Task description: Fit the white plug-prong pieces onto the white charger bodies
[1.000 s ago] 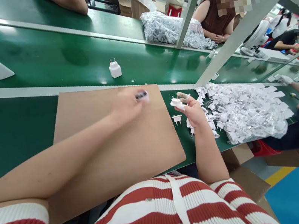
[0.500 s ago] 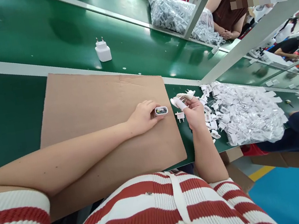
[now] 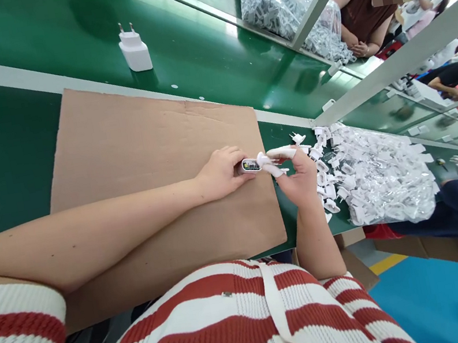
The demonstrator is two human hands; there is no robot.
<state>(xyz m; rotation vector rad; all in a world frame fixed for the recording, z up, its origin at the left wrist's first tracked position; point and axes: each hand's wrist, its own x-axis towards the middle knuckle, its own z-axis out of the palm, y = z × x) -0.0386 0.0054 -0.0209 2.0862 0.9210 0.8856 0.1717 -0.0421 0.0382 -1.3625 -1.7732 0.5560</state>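
My left hand is closed around a white charger housing, whose open end faces right and shows the circuit parts inside. Close to that opening, my right hand pinches a white plug cap with metal pins between thumb and fingers. White finger covers sit on the thumb and at least one finger of this hand. The cap is right at the housing's open end; whether the two touch I cannot tell. Both hands are over the right part of a cardboard sheet.
Loose white plug caps lie to the right, beside a clear bag full of them. A white charger stands on the green bench beyond the cardboard. Another filled bag is behind a metal post; a person sits there.
My right hand has brought a plug cap left, up to the housing's open end. The left hand keeps its hold. The camera view has shifted slightly.
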